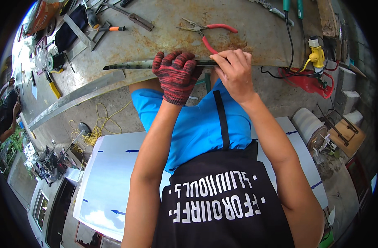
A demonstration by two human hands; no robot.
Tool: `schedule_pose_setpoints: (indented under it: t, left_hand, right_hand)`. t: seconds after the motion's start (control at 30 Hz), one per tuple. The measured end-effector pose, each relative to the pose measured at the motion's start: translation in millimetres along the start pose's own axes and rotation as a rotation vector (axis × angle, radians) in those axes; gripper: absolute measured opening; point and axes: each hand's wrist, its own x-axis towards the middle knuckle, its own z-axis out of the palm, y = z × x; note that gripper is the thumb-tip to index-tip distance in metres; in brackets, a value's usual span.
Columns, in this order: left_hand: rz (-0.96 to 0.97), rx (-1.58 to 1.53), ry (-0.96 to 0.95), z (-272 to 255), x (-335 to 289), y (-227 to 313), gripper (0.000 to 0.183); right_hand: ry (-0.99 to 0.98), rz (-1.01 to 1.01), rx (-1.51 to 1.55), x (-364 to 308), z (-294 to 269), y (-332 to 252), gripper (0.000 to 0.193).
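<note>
A long, narrow, dark strip point(129, 65) with grey-green mottling and a tapered left end lies across the near edge of the metal worktable point(156, 39). My left hand point(176, 76), in a red and black knitted glove, is closed over the strip's middle. Bare, my right hand point(236, 74) pinches the strip near its right end between thumb and fingers; that end is partly hidden by the hand. Just beyond my right hand lie red-handled pliers point(222, 26) with their jaws apart, one handle reaching close to my fingers.
A long grey flat strip point(79, 93) runs along the table's left front edge. Screwdrivers, a metal square point(77, 31) and other tools crowd the far left. Cables and a yellow plug point(317, 56) sit at right. Another person point(9, 109) is at the left rim. Yellow cord point(98, 128) lies below.
</note>
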Motion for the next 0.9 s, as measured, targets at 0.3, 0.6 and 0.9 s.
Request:
schedule_pose_setpoints:
  t: [0.3, 0.6, 0.9]
  left_hand:
    - [0.025, 0.075, -0.046, -1.5, 0.3, 0.0, 0.034]
    - [0.018, 0.048, -0.064, -1.3, -0.3, 0.0, 0.034]
    - [0.016, 0.074, -0.054, 4.7, -1.9, -4.8, 0.03]
  right_hand:
    - [0.013, 0.019, -0.003, 1.8, -6.8, -1.8, 0.048]
    - [-0.029, 0.049, 0.007, -2.6, -15.8, 4.0, 0.051]
    - [0.001, 0.028, -0.026, -8.7, -12.8, 5.9, 0.042]
